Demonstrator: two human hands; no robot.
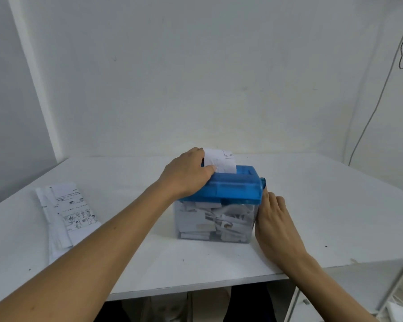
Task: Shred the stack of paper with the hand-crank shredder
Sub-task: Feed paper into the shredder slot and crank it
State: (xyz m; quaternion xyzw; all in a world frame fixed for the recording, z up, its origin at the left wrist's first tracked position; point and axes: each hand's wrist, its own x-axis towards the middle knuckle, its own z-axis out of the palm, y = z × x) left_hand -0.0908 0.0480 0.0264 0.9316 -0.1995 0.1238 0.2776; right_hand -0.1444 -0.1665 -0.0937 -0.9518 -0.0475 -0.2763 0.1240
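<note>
Between the two hands stands the hand-crank shredder [233, 189], a translucent blue plastic top on a clear bin packed with white paper strips. Its left end lies under the left hand [186, 175], whose thumb and fingers pinch the left edge of a white printed sheet [220, 160] standing upright in the slot. Against its right side lies the right hand [272, 219], fingers pointing up toward the blue crank hub [262, 182]; whether they grip anything I cannot tell. Left of the left forearm, well apart from the shredder, a fanned stack of printed paper [65, 212] lies on the white table [335, 205].
</note>
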